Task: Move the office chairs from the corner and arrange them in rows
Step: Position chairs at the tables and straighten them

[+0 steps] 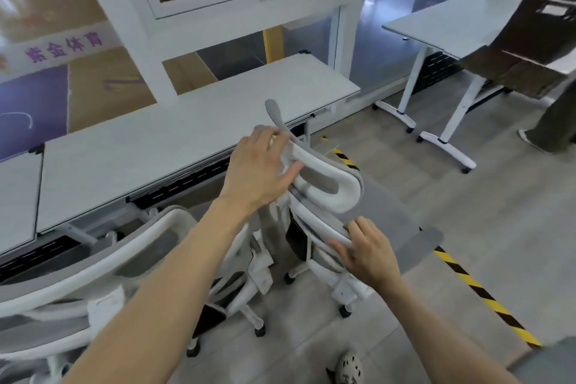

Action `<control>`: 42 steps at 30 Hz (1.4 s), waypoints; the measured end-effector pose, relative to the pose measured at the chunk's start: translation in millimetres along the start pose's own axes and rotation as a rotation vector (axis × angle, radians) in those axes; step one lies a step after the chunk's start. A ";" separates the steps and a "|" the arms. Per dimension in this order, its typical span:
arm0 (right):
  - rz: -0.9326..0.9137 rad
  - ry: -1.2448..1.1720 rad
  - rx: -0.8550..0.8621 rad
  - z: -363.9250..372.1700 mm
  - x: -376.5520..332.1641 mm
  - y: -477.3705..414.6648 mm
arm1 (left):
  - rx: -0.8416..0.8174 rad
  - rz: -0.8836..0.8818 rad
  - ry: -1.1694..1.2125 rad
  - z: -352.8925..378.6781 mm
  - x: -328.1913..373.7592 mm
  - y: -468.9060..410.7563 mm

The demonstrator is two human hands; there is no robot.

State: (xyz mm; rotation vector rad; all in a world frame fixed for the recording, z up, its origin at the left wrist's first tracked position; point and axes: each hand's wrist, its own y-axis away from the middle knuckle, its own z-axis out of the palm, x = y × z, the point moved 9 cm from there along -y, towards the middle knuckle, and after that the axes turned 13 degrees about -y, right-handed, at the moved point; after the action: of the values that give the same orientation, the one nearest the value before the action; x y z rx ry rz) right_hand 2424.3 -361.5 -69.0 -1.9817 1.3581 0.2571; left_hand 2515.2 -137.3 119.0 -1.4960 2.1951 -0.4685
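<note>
A white-framed office chair (330,184) with grey mesh stands in the middle, its back towards me and its grey seat (402,227) beyond. My left hand (258,171) grips the top of its headrest, thumb curled over the white rim. My right hand (367,251) holds the white frame of the backrest lower down, fingers wrapped round it. A second chair (103,262) of the same kind stands at the lower left, close beside the first, its castors (258,332) on the floor.
A long grey desk (162,153) runs along the window wall behind the chairs. Another white-legged table (442,28) stands at the right, with a person's leg (554,125) and a brown cardboard box (536,40) by it. Yellow-black tape (480,290) crosses the floor. My shoe (349,368) is below.
</note>
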 end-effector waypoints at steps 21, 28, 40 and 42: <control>0.125 0.095 0.190 -105.7 119.4 8.1 | 0.068 0.104 0.138 46.5 92.4 -81.3; 0.157 0.113 0.065 -130.2 190.5 -19.2 | 0.149 0.031 0.076 44.3 130.5 -88.4; 0.049 0.061 0.022 -109.6 200.5 -113.5 | 0.133 -0.034 -0.059 74.6 140.0 -112.4; 0.034 0.075 -0.009 -107.7 207.1 -123.0 | 0.188 -0.042 -0.072 76.6 139.5 -115.3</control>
State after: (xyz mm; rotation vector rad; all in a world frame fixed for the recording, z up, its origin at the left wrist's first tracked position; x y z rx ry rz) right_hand 2597.0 -559.5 -45.3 -1.9944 1.4414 0.2070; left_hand 2602.1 -311.1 89.5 -1.4375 2.0078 -0.6080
